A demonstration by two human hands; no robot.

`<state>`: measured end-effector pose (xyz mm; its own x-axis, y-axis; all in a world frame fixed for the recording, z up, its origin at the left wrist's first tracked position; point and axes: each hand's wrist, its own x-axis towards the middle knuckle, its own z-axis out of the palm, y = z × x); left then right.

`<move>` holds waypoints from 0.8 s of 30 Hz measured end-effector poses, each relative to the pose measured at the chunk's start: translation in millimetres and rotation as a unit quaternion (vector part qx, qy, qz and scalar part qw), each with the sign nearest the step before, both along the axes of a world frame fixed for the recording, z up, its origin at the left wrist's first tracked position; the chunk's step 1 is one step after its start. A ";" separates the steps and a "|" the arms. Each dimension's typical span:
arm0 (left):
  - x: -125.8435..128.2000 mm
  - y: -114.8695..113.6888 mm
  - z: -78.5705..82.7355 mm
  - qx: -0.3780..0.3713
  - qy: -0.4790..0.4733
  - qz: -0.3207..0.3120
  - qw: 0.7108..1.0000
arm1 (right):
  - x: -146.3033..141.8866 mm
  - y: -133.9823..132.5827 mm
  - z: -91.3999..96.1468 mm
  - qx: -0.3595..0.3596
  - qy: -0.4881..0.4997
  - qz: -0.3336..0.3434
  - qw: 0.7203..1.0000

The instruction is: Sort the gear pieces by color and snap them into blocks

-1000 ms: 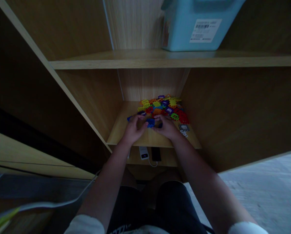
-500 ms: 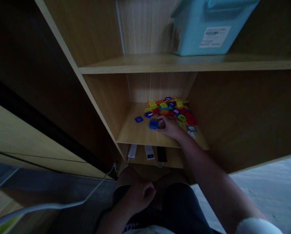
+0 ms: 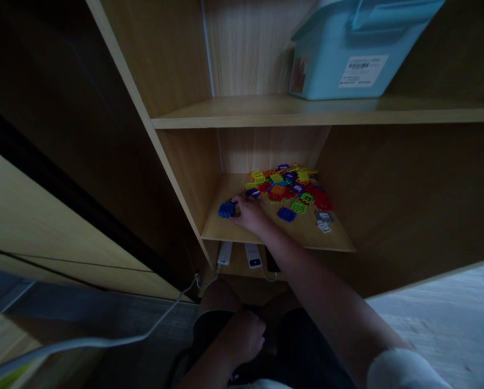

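A pile of coloured plastic gear-like tiles [image 3: 289, 183] lies at the back of the lower shelf [image 3: 306, 235]. My right hand [image 3: 247, 212] reaches to the left part of that shelf, its fingers curled on a blue tile [image 3: 226, 209]. Another blue tile [image 3: 286, 214] lies loose in front of the pile. My left hand [image 3: 242, 337] rests low on my lap in the dark, closed into a loose fist; nothing shows in it.
A light blue storage box [image 3: 347, 51] with a label stands on the upper shelf [image 3: 266, 111]. Small grey pieces [image 3: 323, 220] lie at the shelf's right. Below the shelf sit white chargers [image 3: 253, 255] with a cable [image 3: 104, 337] trailing left. Dark cabinet side at left.
My left hand left the shelf and dropped to my lap. My right hand slid left across the shelf to the blue tile at the left. The view shifted right.
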<state>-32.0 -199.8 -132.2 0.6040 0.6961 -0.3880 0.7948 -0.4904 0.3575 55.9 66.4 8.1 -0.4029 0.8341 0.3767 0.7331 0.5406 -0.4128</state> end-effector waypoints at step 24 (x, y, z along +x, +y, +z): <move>4.2 -4.1 -18.7 0.026 0.031 -0.046 0.998 | -36.3 21.3 -17.5 -0.006 0.066 0.008 0.998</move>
<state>-27.9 -204.0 -150.9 0.6423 0.6594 -0.3907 0.7654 -0.5786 0.2818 19.6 87.7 -9.4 -0.3631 0.8327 0.4180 0.6633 0.5461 -0.5117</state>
